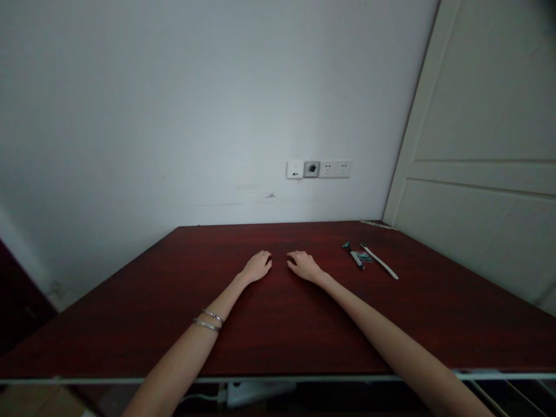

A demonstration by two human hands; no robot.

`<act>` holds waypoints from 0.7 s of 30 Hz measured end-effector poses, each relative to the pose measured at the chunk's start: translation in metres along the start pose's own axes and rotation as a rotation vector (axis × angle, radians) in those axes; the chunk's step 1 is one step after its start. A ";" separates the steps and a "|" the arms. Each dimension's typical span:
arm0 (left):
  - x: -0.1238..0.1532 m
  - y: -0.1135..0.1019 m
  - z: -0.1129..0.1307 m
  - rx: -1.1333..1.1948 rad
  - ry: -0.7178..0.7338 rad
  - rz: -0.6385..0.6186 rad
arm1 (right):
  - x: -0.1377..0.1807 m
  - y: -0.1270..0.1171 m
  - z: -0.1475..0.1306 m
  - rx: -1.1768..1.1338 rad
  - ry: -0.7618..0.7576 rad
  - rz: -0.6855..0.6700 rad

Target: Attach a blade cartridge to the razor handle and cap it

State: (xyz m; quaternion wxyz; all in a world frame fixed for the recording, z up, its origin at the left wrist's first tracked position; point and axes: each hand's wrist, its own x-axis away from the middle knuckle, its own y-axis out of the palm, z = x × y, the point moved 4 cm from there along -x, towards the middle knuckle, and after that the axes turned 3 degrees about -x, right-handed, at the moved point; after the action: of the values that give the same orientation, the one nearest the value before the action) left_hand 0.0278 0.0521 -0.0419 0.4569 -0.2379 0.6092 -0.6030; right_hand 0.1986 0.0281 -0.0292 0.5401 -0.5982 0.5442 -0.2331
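Note:
My left hand [258,267] lies palm down on the dark red tabletop [269,324], its fingers stretched out and the thumb a little apart. Mirroring it, my right hand [304,266] rests palm down with a small gap between the two. Both hold nothing. To the right of my right hand, and apart from it, lies a razor [356,258] with a dark head and grey handle. Beside it is a small clear packet [365,256] with bluish pieces, too small to make out. A long, slightly curved white stick [381,263] with a dark tip lies right of the packet.
A white wall [195,116] stands behind the table, with a row of sockets and switches [319,169]. A pale panelled door [482,191] borders the right side. Under the front edge are a white object [256,392] and a cable [200,397].

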 end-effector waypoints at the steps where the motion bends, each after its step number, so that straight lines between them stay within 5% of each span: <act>1: 0.000 0.000 0.000 -0.002 -0.001 -0.002 | -0.002 -0.008 0.005 -0.044 -0.028 0.014; 4: 0.000 0.002 -0.002 0.004 0.003 -0.005 | -0.007 -0.045 0.029 -0.143 -0.075 0.099; 11: 0.000 0.004 -0.001 0.017 -0.014 0.007 | 0.020 -0.128 0.122 -0.031 0.345 0.316; 13: 0.000 0.004 -0.001 0.015 -0.018 0.002 | 0.035 -0.134 0.139 0.035 0.413 0.301; 18: -0.001 0.003 -0.002 0.010 -0.012 -0.015 | 0.066 -0.117 0.158 0.089 0.502 -0.004; 21: -0.001 0.002 -0.002 0.004 0.004 -0.014 | 0.076 -0.111 0.161 0.156 0.528 -0.038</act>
State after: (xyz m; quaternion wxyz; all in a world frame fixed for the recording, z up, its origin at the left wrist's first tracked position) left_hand 0.0270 0.0547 -0.0440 0.4518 -0.2401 0.6071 -0.6080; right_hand 0.4057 0.0033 -0.0023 0.4198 -0.4834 0.6350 -0.4323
